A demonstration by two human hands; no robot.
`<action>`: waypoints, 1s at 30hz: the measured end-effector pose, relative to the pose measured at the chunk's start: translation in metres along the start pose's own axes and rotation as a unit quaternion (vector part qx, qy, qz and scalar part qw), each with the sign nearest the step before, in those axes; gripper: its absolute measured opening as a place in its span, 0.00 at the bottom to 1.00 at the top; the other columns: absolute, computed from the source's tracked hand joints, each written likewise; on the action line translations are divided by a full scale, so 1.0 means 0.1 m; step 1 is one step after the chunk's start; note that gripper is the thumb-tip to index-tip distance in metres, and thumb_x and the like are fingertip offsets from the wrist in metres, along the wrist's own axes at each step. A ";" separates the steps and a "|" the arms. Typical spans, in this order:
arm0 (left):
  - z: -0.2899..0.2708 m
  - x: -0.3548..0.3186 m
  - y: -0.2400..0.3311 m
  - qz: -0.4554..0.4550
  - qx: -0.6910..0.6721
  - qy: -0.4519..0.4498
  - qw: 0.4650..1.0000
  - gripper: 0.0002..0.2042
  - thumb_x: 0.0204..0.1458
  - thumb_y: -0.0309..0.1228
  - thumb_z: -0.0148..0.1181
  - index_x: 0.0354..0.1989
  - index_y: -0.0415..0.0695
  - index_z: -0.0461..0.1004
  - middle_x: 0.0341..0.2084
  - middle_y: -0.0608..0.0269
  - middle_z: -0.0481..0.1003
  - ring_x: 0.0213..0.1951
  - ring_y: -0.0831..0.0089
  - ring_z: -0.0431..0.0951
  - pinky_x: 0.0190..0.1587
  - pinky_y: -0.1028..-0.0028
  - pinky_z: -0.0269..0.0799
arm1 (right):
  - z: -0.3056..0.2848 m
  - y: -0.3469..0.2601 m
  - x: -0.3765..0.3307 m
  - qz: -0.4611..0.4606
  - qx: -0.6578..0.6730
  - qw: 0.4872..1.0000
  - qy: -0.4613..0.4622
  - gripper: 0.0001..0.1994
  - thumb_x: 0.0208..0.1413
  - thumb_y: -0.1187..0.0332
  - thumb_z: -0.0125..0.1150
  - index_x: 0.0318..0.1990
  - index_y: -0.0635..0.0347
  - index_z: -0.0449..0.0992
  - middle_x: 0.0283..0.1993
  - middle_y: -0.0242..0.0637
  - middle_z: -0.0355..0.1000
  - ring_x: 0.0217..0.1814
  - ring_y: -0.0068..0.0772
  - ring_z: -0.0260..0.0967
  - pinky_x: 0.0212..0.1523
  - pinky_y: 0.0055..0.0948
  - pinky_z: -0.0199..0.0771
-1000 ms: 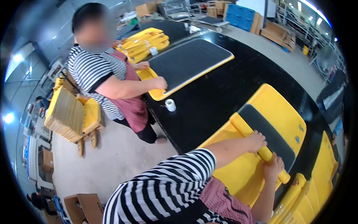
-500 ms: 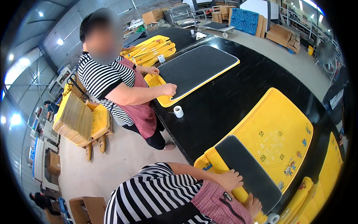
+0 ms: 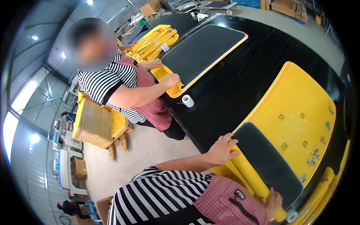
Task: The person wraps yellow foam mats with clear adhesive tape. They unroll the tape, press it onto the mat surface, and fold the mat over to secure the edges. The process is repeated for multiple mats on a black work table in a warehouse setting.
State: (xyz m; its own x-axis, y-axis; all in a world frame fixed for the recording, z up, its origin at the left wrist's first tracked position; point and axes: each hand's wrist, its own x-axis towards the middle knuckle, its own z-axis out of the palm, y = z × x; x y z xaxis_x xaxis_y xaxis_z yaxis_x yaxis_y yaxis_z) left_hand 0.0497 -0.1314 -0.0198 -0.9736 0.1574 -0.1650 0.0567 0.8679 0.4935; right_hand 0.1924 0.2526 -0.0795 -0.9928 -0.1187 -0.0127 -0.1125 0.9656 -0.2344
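Note:
A yellow mat is partly rolled up along its near edge, and the roll (image 3: pixel 252 171) lies against a dark grey sheet (image 3: pixel 264 153) with rounded corners. My left hand (image 3: pixel 223 150) grips the far end of the roll, fingers curled over it. Closer to me, my right hand (image 3: pixel 273 202) is curled round the roll's near end, its fingertips next to the dark sheet. Under the sheet spreads a flat yellow mat (image 3: pixel 296 101) with small coloured prints. A white tape roll (image 3: pixel 291 215) stands beside my right hand.
Across the black table (image 3: pixel 217 112), a co-worker (image 3: pixel 127 90) in a striped shirt and red apron handles another dark sheet (image 3: pixel 204 52) edged in yellow. Another white tape roll (image 3: pixel 188 101) stands between us. Yellow rolls (image 3: pixel 155 41) lie at the back; a yellow stack (image 3: pixel 95 125) stands on the floor.
My left hand has slid along the roll to its far end. The roll has come a little away from the dark sheet's far corner. The whole view has tilted and shifted.

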 end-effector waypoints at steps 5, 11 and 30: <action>-0.02 0.01 0.02 -0.033 -0.006 -0.012 0.999 0.30 0.59 0.48 0.63 0.63 0.41 0.70 0.67 0.44 0.60 0.64 0.47 0.67 0.65 0.59 0.67 | -0.39 0.22 -0.37 0.128 0.094 0.985 0.061 0.27 0.56 0.57 0.68 0.63 0.51 0.75 0.57 0.54 0.73 0.55 0.58 0.72 0.50 0.48 0.77; -0.13 -0.02 0.07 -0.116 -0.078 -0.029 0.990 0.39 0.55 0.51 0.65 0.69 0.38 0.61 0.66 0.43 0.62 0.62 0.49 0.71 0.64 0.61 0.69 | -0.13 0.48 -0.86 0.194 0.243 0.930 0.195 0.29 0.58 0.61 0.71 0.65 0.61 0.72 0.65 0.51 0.69 0.67 0.52 0.66 0.67 0.43 0.69; -0.02 -0.25 -0.15 -0.097 -0.249 0.037 0.963 0.39 0.57 0.39 0.68 0.70 0.30 0.56 0.58 0.38 0.71 0.59 0.53 0.75 0.61 0.65 0.71 | -0.32 0.17 -0.84 0.398 0.353 0.835 0.140 0.27 0.58 0.78 0.64 0.66 0.57 0.72 0.66 0.53 0.67 0.63 0.53 0.68 0.62 0.45 0.74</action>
State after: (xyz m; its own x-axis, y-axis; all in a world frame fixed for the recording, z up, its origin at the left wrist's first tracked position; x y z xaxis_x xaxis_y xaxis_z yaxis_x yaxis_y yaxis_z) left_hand 0.0730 -0.1494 -0.0210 -0.9693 -0.0362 -0.2431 -0.2235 0.5408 0.8109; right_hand 0.2724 0.2865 -0.0518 -0.7235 0.6500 -0.2326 0.5413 0.3249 -0.7755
